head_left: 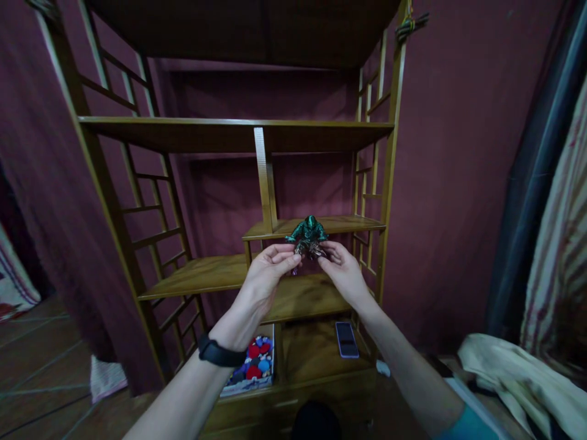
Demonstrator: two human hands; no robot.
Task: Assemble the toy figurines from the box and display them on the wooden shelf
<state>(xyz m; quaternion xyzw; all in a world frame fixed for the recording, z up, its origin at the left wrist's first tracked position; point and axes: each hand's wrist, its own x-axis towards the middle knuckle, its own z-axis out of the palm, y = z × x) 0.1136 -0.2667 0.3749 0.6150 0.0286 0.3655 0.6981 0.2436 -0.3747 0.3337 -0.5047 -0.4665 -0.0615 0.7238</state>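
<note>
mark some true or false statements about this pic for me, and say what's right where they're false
1. The left hand and right hand both hold the shiny green figure. True.
2. Nothing is worn on either wrist. False: a black band circles the left one.
3. A phone lies to the right of the box in this view. True.
4. The box holds nothing. False: red and blue items lie in it.
5. The right forearm is raised above the head camera's view. False: it shows at lower right.
</note>
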